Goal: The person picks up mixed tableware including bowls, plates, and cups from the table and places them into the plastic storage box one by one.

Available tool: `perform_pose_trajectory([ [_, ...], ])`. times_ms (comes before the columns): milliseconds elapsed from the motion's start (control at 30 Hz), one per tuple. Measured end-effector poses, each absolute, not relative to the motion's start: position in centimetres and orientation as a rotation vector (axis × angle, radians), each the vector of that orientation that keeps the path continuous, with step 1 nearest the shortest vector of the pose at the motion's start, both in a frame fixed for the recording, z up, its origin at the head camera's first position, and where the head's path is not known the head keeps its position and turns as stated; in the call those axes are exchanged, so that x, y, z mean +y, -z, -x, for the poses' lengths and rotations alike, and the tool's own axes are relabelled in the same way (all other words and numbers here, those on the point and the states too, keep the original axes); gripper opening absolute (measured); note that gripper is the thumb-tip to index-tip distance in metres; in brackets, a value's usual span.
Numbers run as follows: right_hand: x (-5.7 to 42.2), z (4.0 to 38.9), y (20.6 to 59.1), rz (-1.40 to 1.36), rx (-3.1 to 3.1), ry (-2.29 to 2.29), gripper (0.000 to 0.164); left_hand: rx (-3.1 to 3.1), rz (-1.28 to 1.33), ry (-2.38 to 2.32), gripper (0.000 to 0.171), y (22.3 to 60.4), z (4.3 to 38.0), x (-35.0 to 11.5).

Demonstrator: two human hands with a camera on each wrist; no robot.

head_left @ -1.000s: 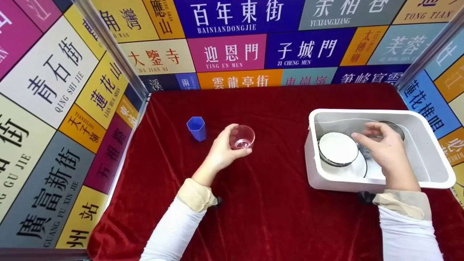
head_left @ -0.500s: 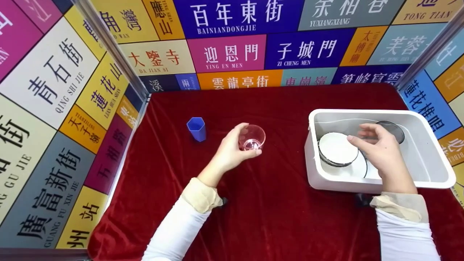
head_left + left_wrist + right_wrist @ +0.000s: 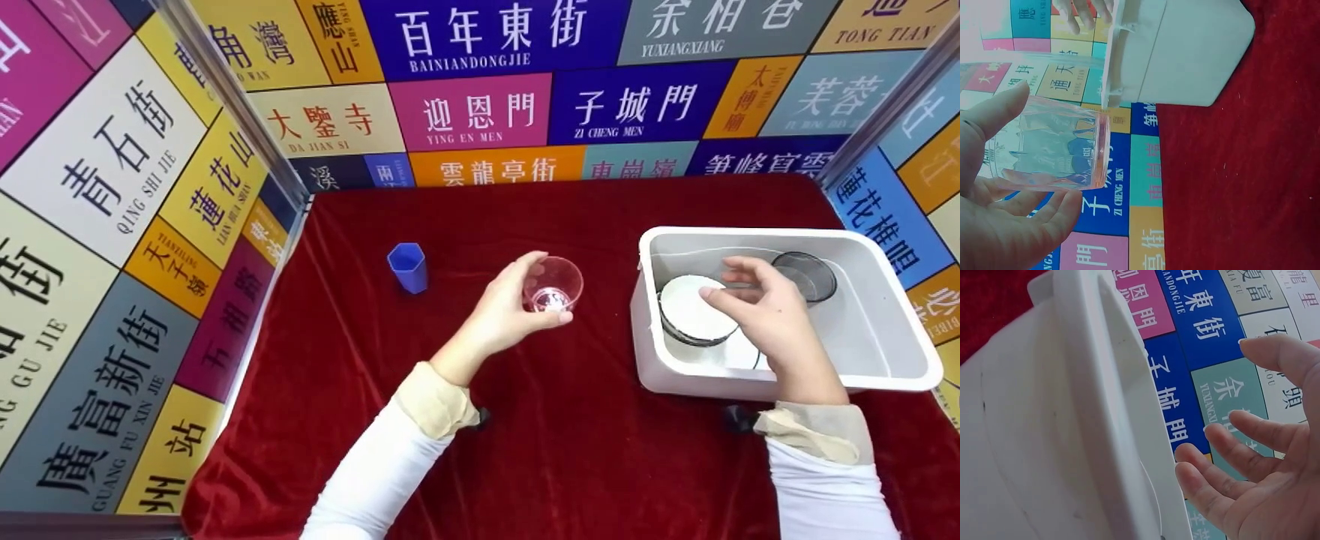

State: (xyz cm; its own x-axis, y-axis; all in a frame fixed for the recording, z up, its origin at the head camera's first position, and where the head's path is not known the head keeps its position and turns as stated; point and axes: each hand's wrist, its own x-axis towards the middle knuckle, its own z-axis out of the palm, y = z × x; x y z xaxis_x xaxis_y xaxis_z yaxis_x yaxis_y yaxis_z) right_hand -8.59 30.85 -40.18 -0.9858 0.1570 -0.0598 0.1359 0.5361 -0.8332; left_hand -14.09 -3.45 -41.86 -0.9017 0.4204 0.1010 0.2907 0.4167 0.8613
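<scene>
My left hand (image 3: 506, 307) grips a clear pink-tinted cup (image 3: 559, 285) by its side, over the middle of the red cloth. In the left wrist view, thumb and fingers lie on opposite sides of the cup (image 3: 1058, 143). My right hand (image 3: 772, 315) is above the white tub (image 3: 885, 330), its fingers relaxed and holding nothing; the right wrist view shows them spread apart. Inside the tub, a stack of white dark-rimmed bowls (image 3: 694, 307) sits at the left, partly behind my right fingers. A dark see-through cup (image 3: 806, 277) lies at the tub's back.
A blue six-sided cup (image 3: 409, 268) stands on the red cloth (image 3: 600, 450) to the left of my left hand. Panels with printed street names (image 3: 472, 109) wall in the back and both sides.
My left hand has carried the pink cup rightward, toward the tub. The right hand has shifted a little left above the tub, uncovering more of the dark cup.
</scene>
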Motion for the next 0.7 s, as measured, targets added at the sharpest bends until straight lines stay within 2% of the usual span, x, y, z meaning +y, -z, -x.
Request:
perform_pose_trajectory([
  [700, 27.3, 8.3, 39.8, 0.024, -2.736, -1.530, 0.063, 2.513, -0.763, -1.434, 0.091, 40.6, 13.5, 0.4],
])
